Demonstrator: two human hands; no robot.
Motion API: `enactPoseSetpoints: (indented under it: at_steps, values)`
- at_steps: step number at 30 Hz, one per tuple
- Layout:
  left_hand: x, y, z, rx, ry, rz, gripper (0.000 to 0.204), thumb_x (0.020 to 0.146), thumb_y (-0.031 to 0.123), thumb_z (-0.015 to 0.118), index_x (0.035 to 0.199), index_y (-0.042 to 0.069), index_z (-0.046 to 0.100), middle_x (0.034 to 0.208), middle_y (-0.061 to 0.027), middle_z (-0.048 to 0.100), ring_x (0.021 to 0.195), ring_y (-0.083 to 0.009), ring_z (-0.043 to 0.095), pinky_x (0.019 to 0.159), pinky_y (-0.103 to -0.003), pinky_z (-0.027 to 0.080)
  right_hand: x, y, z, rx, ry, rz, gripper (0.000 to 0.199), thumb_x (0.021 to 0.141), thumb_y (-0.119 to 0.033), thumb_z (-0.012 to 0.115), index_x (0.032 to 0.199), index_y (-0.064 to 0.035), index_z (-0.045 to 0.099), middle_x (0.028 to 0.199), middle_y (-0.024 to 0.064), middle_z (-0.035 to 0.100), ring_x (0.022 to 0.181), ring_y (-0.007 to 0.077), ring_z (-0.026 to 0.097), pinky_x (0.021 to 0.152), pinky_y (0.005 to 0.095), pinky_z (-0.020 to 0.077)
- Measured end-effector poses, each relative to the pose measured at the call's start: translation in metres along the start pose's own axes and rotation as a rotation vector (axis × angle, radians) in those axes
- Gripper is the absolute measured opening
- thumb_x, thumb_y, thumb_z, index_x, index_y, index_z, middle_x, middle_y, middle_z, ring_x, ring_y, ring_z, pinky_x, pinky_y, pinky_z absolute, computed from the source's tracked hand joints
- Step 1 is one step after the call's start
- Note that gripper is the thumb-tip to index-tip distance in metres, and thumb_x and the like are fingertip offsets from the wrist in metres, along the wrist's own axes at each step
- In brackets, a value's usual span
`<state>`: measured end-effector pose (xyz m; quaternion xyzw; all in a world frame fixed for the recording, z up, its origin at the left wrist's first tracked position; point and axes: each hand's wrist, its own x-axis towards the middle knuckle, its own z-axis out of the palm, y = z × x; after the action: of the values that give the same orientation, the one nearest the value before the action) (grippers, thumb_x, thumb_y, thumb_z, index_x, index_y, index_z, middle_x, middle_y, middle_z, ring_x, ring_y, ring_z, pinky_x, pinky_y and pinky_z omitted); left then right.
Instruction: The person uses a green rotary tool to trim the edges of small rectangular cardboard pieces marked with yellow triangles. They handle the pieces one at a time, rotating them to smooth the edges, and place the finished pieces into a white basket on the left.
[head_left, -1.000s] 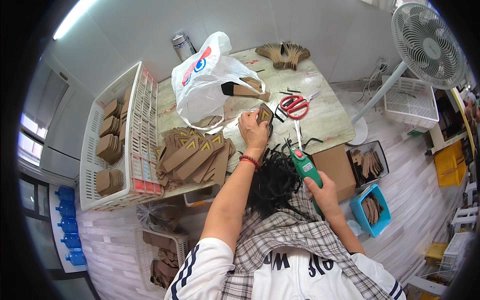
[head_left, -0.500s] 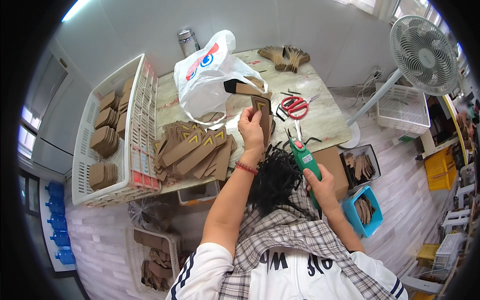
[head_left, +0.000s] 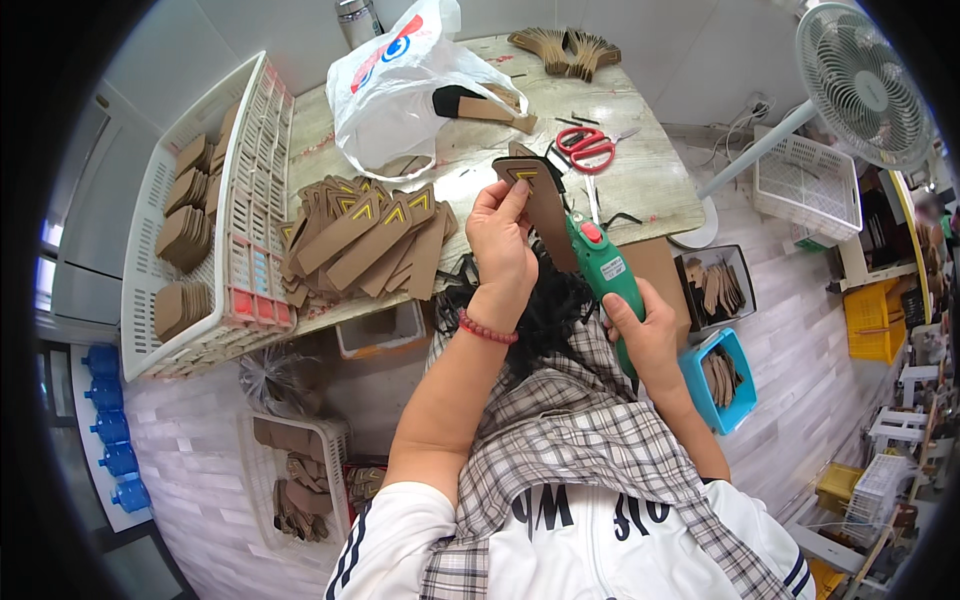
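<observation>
Pinched in my left hand (head_left: 503,245) is a brown strip (head_left: 546,208) with a yellow chevron near its end, raised above the table's front edge. My right hand (head_left: 648,335) is wrapped round a green handheld power cutter (head_left: 606,268) with a red button. The cutter's head is right at the strip's right edge; whether it touches cannot be made out. Black trimmings (head_left: 465,300) lie heaped on my lap below. Left of my left hand, similar brown strips with yellow chevrons form a loose pile (head_left: 365,245) on the table.
Red-handled scissors (head_left: 587,150) lie on the table (head_left: 650,190) among black scraps. A white plastic bag (head_left: 385,115) stands behind the pile, a white crate (head_left: 255,195) of brown stacks at left. Fanned strips (head_left: 565,52) sit at the back. A blue bin (head_left: 740,405) and a fan (head_left: 865,90) are right.
The cutter has come up against the strip, which is now tilted the other way, its chevron end leaning left. The view has shifted, so the table appears higher.
</observation>
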<state>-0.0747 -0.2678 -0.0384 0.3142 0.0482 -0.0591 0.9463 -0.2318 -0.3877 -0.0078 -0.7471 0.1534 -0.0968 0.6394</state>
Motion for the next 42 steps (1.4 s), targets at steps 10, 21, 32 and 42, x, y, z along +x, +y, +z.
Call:
enactPoseSetpoints:
  at_steps: [10, 21, 32, 42]
  values:
    - [-0.012, -0.007, 0.000, 0.011, -0.007, -0.053, 0.008, 0.087, 0.005, 0.065, 0.093, 0.005, 0.059, 0.083, -0.0028, 0.066, 0.068, -0.0086, 0.059, 0.062, -0.022, 0.047, -0.001, 0.001, -0.004, 0.017, 0.004, 0.011, 0.034, 0.088, -0.026, 0.068, 0.106, 0.0014, 0.060, 0.069, -0.0017, 0.056, 0.056, 0.0033, 0.048, 0.050, 0.0191, 0.0398]
    - [-0.021, -0.008, 0.001, 0.088, -0.036, -0.080, 0.005, 0.087, 0.004, 0.064, 0.091, 0.004, 0.060, 0.082, -0.0019, 0.066, 0.068, -0.0069, 0.058, 0.059, -0.020, 0.045, -0.001, 0.000, -0.009, 0.027, -0.005, 0.003, 0.038, 0.087, -0.028, 0.069, 0.108, 0.0017, 0.060, 0.070, -0.0020, 0.055, 0.057, 0.0034, 0.048, 0.051, 0.0186, 0.0407]
    - [-0.026, 0.002, -0.002, 0.230, -0.095, 0.057, 0.012, 0.087, 0.001, 0.063, 0.098, -0.003, 0.063, 0.087, -0.0049, 0.067, 0.073, -0.0082, 0.060, 0.068, -0.021, 0.049, -0.001, 0.003, -0.013, 0.006, -0.029, -0.026, 0.040, 0.086, -0.030, 0.069, 0.108, 0.0016, 0.059, 0.072, -0.0010, 0.057, 0.057, 0.0037, 0.050, 0.052, 0.0192, 0.0420]
    - [-0.023, 0.015, -0.004, 0.463, -0.144, 0.167, 0.016, 0.087, 0.001, 0.062, 0.101, -0.004, 0.065, 0.091, -0.0069, 0.069, 0.077, -0.0084, 0.063, 0.071, -0.020, 0.050, -0.002, 0.002, -0.012, -0.006, -0.047, -0.052, 0.042, 0.086, -0.033, 0.070, 0.107, 0.0015, 0.060, 0.072, -0.0012, 0.058, 0.058, 0.0038, 0.050, 0.052, 0.0197, 0.0421]
